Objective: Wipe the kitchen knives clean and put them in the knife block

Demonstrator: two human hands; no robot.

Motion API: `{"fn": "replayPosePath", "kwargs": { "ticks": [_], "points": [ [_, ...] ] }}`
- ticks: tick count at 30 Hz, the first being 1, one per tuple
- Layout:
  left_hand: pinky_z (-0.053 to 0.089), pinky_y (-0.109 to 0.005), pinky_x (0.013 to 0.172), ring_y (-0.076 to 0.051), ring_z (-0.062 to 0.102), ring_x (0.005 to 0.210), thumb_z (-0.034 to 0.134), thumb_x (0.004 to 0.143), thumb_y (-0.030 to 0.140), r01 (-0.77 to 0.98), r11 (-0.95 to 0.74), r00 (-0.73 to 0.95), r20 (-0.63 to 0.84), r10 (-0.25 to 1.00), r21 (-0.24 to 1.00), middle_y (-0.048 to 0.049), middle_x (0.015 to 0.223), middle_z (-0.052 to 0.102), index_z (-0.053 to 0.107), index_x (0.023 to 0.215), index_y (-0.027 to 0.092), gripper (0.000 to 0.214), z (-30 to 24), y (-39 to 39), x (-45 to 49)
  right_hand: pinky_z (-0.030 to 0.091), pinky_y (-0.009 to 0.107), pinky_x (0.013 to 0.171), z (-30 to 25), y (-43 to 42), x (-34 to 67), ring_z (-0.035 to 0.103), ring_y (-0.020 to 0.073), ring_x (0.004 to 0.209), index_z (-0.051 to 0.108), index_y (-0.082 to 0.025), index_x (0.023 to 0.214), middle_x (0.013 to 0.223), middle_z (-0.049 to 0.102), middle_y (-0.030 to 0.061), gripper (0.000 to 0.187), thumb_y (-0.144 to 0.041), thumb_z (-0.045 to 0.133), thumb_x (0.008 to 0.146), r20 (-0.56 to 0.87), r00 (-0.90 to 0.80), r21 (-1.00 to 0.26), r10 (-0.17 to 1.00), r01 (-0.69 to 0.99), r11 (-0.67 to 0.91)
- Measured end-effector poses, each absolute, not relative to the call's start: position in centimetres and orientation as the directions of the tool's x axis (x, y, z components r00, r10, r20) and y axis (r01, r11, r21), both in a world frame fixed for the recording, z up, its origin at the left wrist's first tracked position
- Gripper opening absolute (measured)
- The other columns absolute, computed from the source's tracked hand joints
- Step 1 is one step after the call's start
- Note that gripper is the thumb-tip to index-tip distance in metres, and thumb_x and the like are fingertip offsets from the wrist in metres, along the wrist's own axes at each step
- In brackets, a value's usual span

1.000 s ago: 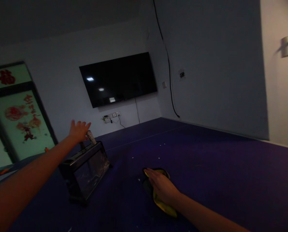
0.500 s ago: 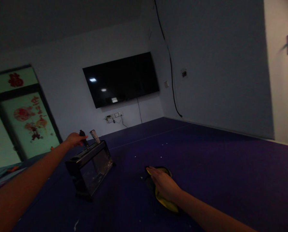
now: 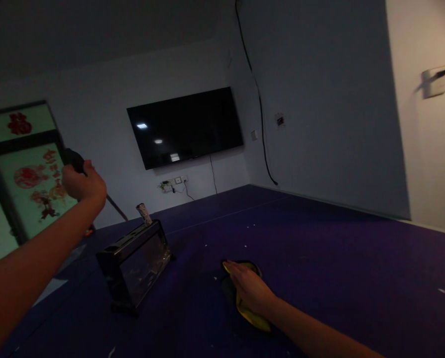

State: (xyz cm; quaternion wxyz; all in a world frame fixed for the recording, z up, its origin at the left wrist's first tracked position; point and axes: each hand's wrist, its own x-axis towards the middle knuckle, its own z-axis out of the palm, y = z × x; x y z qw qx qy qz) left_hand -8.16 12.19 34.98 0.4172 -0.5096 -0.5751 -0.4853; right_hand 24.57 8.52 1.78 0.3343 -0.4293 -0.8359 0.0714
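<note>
My left hand (image 3: pixel 84 181) is raised at the left, its fingers closed round the handle of a black-handled tool (image 3: pixel 73 159). A long thin shaft slants down from it toward the knife block; whether it is a blade or a rod I cannot tell. Below and to the right stands the knife block (image 3: pixel 133 242), black-framed with see-through sides. One pale speckled handle (image 3: pixel 144 214) sticks up from its far end. On the blue-purple surface, my right hand (image 3: pixel 250 288) lies flat over a yellow and dark grey cloth (image 3: pixel 254 318), fingers stretched out.
Small white scraps (image 3: pixel 442 291) are scattered over the blue-purple tabletop (image 3: pixel 319 258). A television (image 3: pixel 187 127) hangs on the far wall above sockets and cords. One black cable (image 3: pixel 262 112) runs down the right wall. A door (image 3: pixel 32 174) with red decorations is at the left.
My left hand has risen up and left, drawing the black-handled tool out of the knife block. My right hand stays flat on the cloth. The whole view has shifted slightly.
</note>
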Motion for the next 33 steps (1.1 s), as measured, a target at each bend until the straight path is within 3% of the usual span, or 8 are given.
{"fn": "replayPosePath", "kwargs": {
  "ticks": [3,6,9,11,17,22,25,33],
  "points": [
    [0.043,-0.042,0.076,-0.028,0.054,0.095,0.041,0.08,0.049,0.965,-0.093,-0.254,0.959,-0.123,0.244,-0.0162,0.098,0.058,0.044,0.105,-0.001,0.055,32.6,8.2,-5.5,0.029,0.032,0.1,1.9,8.3,24.5,0.036,0.0183,0.121,0.038,-0.009,0.128,0.13,0.042,0.0115,0.043,-0.017,0.026,0.088,0.51,-0.4,-0.42,0.762,0.657,0.626],
    [0.045,-0.026,0.071,-0.013,0.059,0.08,0.049,0.081,0.03,0.966,-0.194,0.153,0.981,-0.117,-0.173,-0.0025,0.09,0.062,0.052,0.097,0.009,0.026,26.9,4.2,-3.4,0.028,0.033,0.101,2.1,7.9,24.3,0.037,0.0185,0.12,0.039,-0.01,0.128,0.129,0.043,0.0112,0.043,-0.019,0.026,0.088,0.542,-0.374,-0.459,0.753,0.619,0.637],
    [0.046,-0.019,0.065,-0.011,0.06,0.08,0.046,0.08,0.015,0.642,-0.322,0.662,0.715,-0.227,-0.696,-0.0036,0.088,0.064,0.052,0.09,0.015,0.011,19.9,1.5,-2.2,0.028,0.035,0.101,2.4,7.4,24.1,0.038,0.019,0.119,0.039,-0.013,0.128,0.129,0.044,0.01,0.042,-0.022,0.027,0.089,0.591,-0.332,-0.504,0.735,0.56,0.658],
    [0.048,-0.023,0.066,-0.016,0.06,0.085,0.042,0.08,0.011,0.442,-0.407,0.746,0.58,-0.328,-0.799,-0.0051,0.081,0.064,0.053,0.081,0.016,0.012,15.5,0.5,-1.1,0.028,0.036,0.1,2.6,7.2,24.0,0.039,0.0196,0.118,0.041,-0.015,0.127,0.127,0.046,0.0098,0.041,-0.025,0.029,0.089,0.628,-0.302,-0.539,0.717,0.496,0.681],
    [0.048,-0.025,0.075,-0.016,0.059,0.088,0.042,0.076,0.004,0.321,-0.641,0.776,0.582,-0.243,-0.697,-0.0043,0.077,0.06,0.05,0.077,0.015,0.013,6.8,0.1,2.9,0.036,0.036,0.088,2.3,6.6,22.0,0.052,0.0232,0.099,0.059,-0.018,0.105,0.104,0.061,0.0086,0.037,-0.044,0.043,0.083,0.612,-0.102,-0.783,0.784,0.065,0.619],
    [0.046,-0.02,0.062,-0.009,0.057,0.068,0.041,0.08,0.011,0.288,-0.734,0.898,0.44,-0.016,-0.615,-0.0035,0.087,0.06,0.048,0.089,0.017,0.013,3.7,1.0,3.4,0.043,0.03,0.072,1.8,5.7,19.2,0.059,0.0202,0.074,0.063,-0.015,0.086,0.074,0.065,0.0047,0.038,-0.049,0.053,0.073,0.094,-0.27,-0.882,0.958,-0.468,-0.046],
    [0.044,-0.018,0.056,-0.008,0.054,0.064,0.042,0.082,0.017,0.282,-0.76,0.922,0.384,0.045,-0.586,-0.0029,0.09,0.059,0.047,0.094,0.019,0.013,3.2,1.2,2.9,0.043,0.03,0.069,2.2,5.4,18.4,0.06,0.019,0.067,0.063,-0.012,0.079,0.069,0.064,0.0062,0.039,-0.046,0.042,0.077,-0.008,-0.501,-0.781,0.865,-0.537,-0.319],
    [0.042,-0.02,0.054,-0.009,0.052,0.063,0.044,0.082,0.021,0.39,-0.763,0.904,0.371,0.211,-0.516,-0.0015,0.102,0.057,0.045,0.1,0.022,0.018,3.3,1.4,1.2,0.042,0.023,0.063,1.6,6.6,17.5,0.057,0.0137,0.055,0.059,-0.013,0.063,0.056,0.062,0.004,0.028,-0.032,0.042,0.075,-0.112,-0.565,-0.786,0.818,-0.453,-0.42]
  ]
}}
